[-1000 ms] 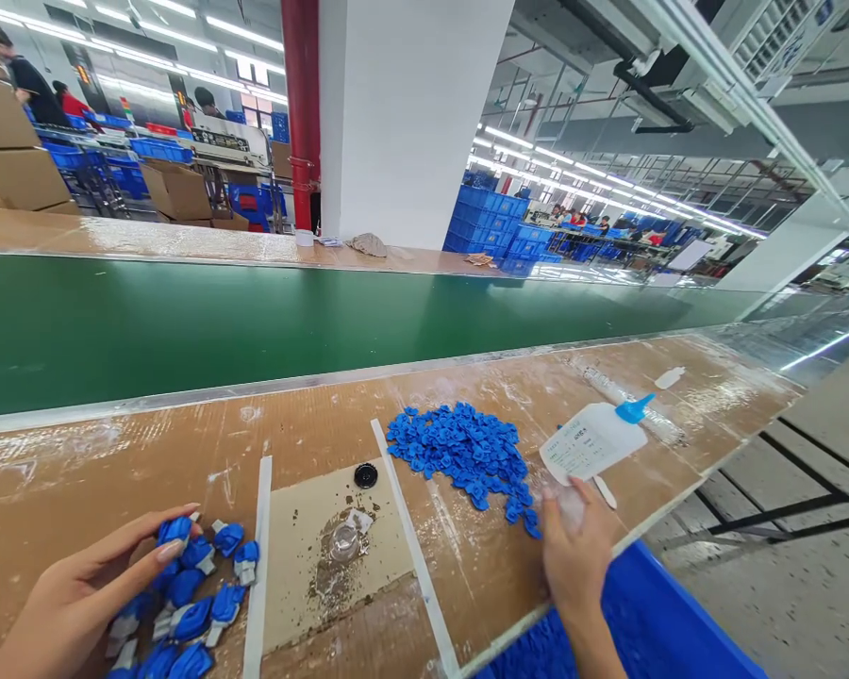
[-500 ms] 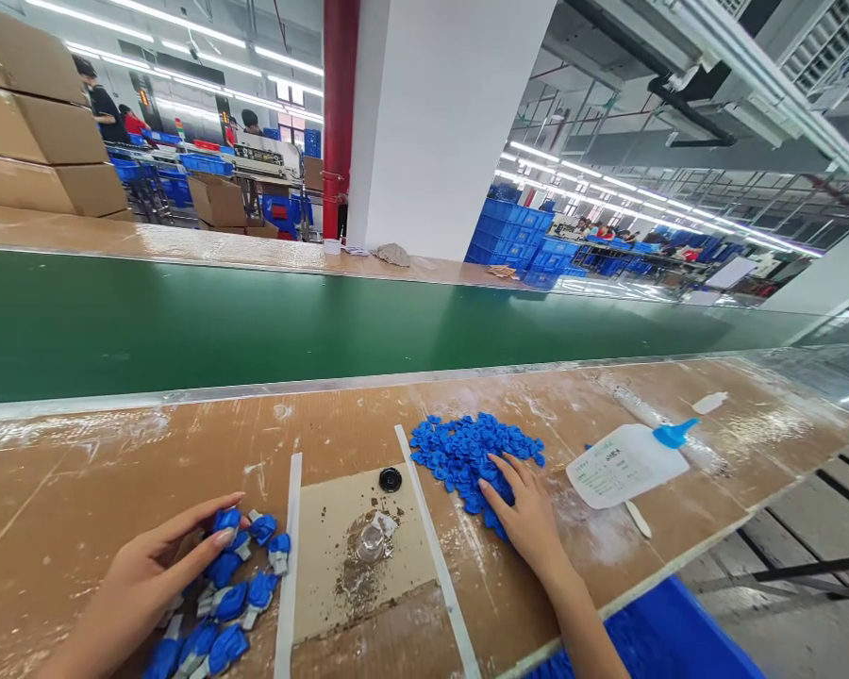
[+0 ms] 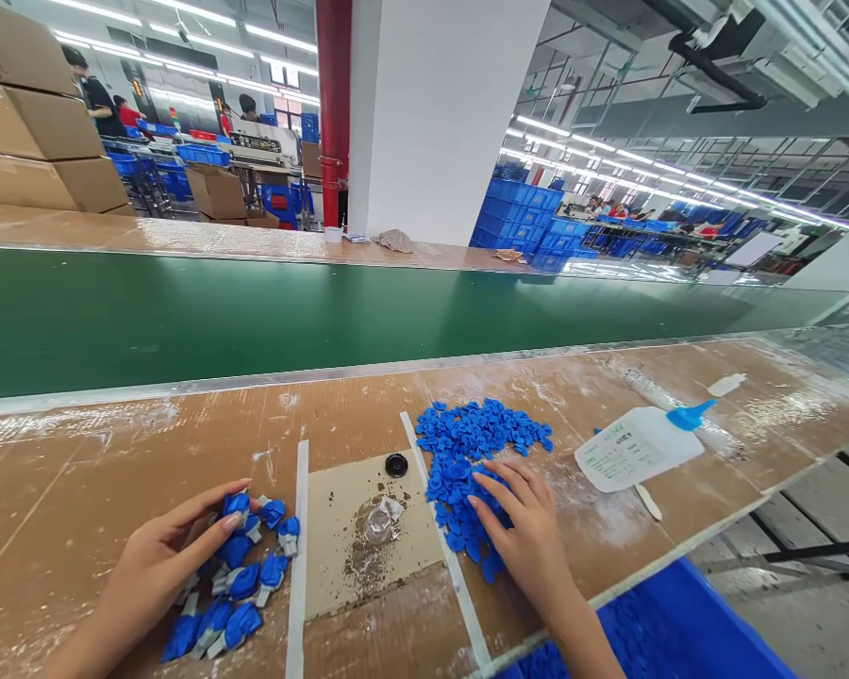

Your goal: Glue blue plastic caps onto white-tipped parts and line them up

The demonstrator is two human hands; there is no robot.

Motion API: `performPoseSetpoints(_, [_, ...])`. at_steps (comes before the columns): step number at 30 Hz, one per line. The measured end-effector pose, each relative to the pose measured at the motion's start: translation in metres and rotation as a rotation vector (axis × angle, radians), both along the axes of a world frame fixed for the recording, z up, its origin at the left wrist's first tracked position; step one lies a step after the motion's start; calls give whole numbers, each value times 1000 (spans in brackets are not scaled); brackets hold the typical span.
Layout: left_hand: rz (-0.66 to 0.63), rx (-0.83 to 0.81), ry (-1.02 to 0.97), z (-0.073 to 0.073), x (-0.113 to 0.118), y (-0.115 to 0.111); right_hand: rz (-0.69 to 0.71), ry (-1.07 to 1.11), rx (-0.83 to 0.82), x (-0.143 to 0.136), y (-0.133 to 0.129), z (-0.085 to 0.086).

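My left hand [image 3: 156, 558] comes in low from the left, palm side-on, thumb and forefinger closed on a small blue-and-grey piece [image 3: 236, 504] at the near edge of its cluster, while my right hand [image 3: 527, 528] reaches forward over the board, palm down, fingers parted and slightly bent on a heap of small flat bright-blue pieces [image 3: 467, 429]; whether the tips grip any, I cannot tell. The held piece has a rounded blue body, partly hidden by my fingers, and the blue-and-grey pieces [image 3: 244, 583] beside it lie jumbled, pale stubs pointing various ways. Between my hands, two white strips [image 3: 298, 547] flank a speckled beige sheet [image 3: 346, 486] bearing a round black cap [image 3: 396, 465] and a small clear round container [image 3: 377, 526]. My right hand hides part of the heap; beyond it lies a flat translucent white bottle [image 3: 629, 453] with a blue nozzle [image 3: 691, 415], tipped on its side
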State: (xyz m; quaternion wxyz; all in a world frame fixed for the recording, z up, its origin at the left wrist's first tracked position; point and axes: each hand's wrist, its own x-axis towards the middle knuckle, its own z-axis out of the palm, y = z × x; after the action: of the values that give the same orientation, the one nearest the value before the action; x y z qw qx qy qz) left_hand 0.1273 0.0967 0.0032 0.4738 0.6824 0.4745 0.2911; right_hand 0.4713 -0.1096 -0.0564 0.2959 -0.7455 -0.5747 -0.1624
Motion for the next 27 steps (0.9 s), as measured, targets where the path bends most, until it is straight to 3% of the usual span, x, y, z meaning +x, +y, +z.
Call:
performPoseSetpoints(4, [-7, 37, 1, -6, -1, 2, 74, -42, -42, -15, 6, 10])
performPoseSetpoints(9, [-8, 46, -110, -16, -8, 0, 72, -83, -98, -22, 18, 1])
performPoseSetpoints(13, [-72, -46, -214, -10, -11, -8, 90, -121, -111, -19, 19, -3])
performPoseSetpoints(20, [-104, -326, -548, 8, 0, -41, 154, -158, -131, -15, 20, 1])
performPoseSetpoints(27, [27, -430, -716, -3, -1, -86, 69, -87, -215, -19, 18, 1])
